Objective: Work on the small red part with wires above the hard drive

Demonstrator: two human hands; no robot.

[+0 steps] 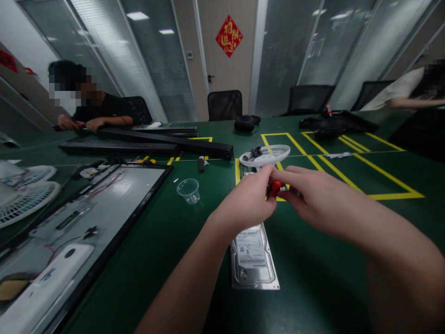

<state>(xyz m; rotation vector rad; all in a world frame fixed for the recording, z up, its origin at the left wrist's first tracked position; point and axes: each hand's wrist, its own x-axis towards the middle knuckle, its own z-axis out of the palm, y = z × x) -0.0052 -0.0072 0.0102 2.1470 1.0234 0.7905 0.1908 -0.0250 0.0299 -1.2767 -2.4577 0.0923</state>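
Observation:
My left hand (248,197) and my right hand (318,195) meet above the table, fingers bent toward each other. A small red-and-black piece (274,189) shows between them, gripped by the left fingers; most of it is hidden, so its kind is unclear. The right fingers are curled beside it, and what they pinch is hidden. Beneath my left hand and nearer to me, a silver hard drive (252,255) lies label up on the table. Just beyond the hands is a white fan grille (278,152) with a dark part on it.
An opened display panel (139,185) covers the left side, with a white device (52,283) on it. A clear plastic cup (188,191) stands on the green table (167,260). Long black bars (167,141) lie farther back. One person (100,109) works at left, another (403,93) sits at right.

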